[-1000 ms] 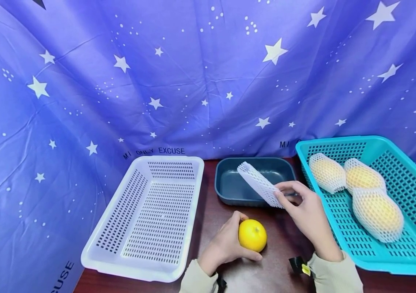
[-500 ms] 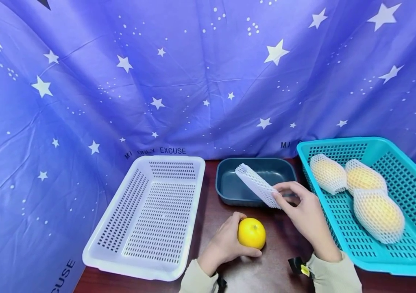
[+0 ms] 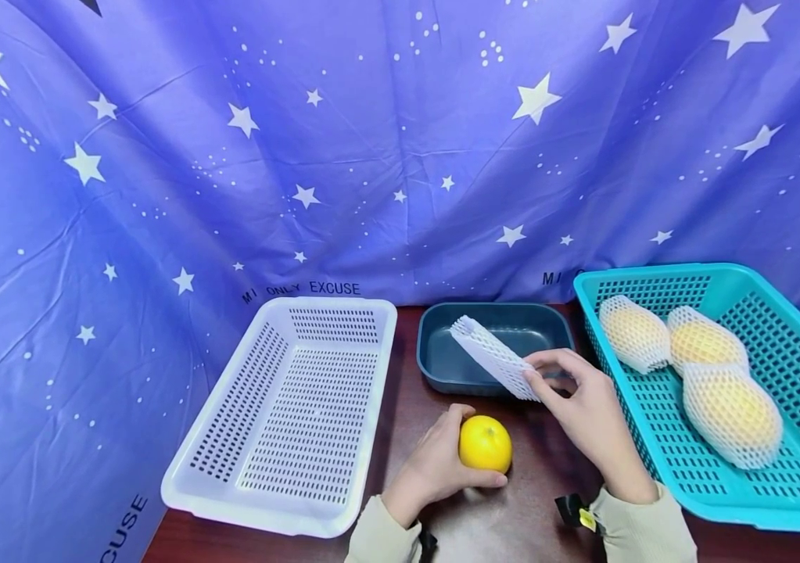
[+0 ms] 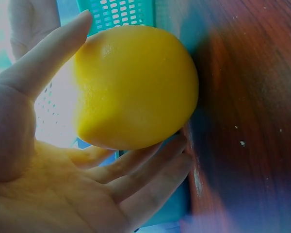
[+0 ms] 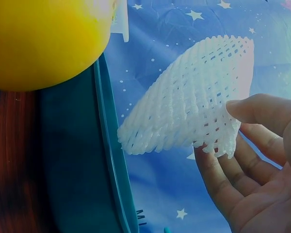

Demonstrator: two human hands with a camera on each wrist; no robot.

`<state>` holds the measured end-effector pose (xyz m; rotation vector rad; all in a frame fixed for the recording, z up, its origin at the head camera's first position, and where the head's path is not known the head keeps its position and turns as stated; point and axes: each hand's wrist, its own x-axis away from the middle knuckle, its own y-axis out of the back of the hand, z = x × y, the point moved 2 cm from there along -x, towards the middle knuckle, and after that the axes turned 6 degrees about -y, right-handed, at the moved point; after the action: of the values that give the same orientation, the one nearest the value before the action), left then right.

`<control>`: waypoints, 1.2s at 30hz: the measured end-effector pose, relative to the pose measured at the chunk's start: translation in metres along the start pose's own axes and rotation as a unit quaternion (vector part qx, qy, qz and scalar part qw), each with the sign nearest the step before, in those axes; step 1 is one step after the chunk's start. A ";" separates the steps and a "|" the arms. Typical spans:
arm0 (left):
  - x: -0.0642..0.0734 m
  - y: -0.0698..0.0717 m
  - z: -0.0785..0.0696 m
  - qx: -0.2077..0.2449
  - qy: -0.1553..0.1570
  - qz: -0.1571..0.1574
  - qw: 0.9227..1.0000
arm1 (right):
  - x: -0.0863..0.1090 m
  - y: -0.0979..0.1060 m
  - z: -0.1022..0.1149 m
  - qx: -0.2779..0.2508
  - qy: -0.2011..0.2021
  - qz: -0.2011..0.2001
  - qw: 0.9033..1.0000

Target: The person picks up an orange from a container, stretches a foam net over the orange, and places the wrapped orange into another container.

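Observation:
In the head view my left hand (image 3: 435, 465) grips a round yellow citrus fruit (image 3: 486, 446) low over the table, thumb on the near side and fingers behind it. The left wrist view shows the fruit's smooth skin (image 4: 140, 87) close to the wood, the fingers curved along it. My right hand (image 3: 586, 414) pinches the lower end of a flattened white foam fruit net (image 3: 491, 356) between thumb and fingers. That net slants up to the left, overlapping a dark blue-grey tray (image 3: 491, 389). Seen from the right wrist, the net (image 5: 194, 97) hangs beyond the fingertips.
A white perforated basket (image 3: 364, 469) stands on the left. On the right, a teal basket (image 3: 660, 438) holds three yellow fruits in foam nets (image 3: 732, 414). Behind the dark wooden table (image 3: 533, 500) hangs a blue curtain with stars (image 3: 400, 141).
The head view has shifted slightly. Both hands keep their grips, and the fruit and foam net stay in nearly the same places.

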<state>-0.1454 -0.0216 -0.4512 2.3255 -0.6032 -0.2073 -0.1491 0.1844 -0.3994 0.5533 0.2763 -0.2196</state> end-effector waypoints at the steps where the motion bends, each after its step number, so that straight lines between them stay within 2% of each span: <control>1: 0.000 0.000 0.000 0.003 0.000 -0.002 1.000 | 0.000 0.000 0.000 -0.001 0.000 0.001 1.000; 7: 0.000 0.002 -0.004 0.007 -0.014 -0.035 0.999 | 0.001 -0.002 0.005 -0.004 0.009 0.006 1.000; 13: 0.002 0.010 -0.014 0.025 -0.074 -0.088 0.993 | 0.003 -0.005 0.011 -0.011 0.020 0.019 1.000; 17: 0.002 0.015 -0.020 0.048 -0.125 -0.121 0.984 | 0.005 -0.009 0.017 -0.021 0.028 0.038 0.999; 21: 0.001 0.018 -0.023 0.075 -0.171 -0.155 0.970 | 0.007 -0.015 0.023 -0.053 0.040 0.068 0.995; 24: 0.000 0.018 -0.024 0.120 -0.192 -0.174 0.958 | 0.009 -0.019 0.027 -0.080 0.046 0.096 0.991; 28: -0.002 0.018 -0.023 0.185 -0.180 -0.199 0.945 | 0.012 -0.022 0.030 -0.098 0.044 0.132 0.985; 31: -0.001 0.020 -0.022 0.205 -0.161 -0.225 0.939 | 0.013 -0.024 0.030 -0.106 0.041 0.147 0.983; 36: 0.001 0.025 -0.023 0.216 -0.153 -0.261 0.928 | 0.014 -0.023 0.027 -0.091 0.029 0.157 0.983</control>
<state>-0.1465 -0.0241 -0.4179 2.8774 -0.1608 -0.7629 -0.1370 0.1492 -0.3927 0.4159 0.2594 0.1261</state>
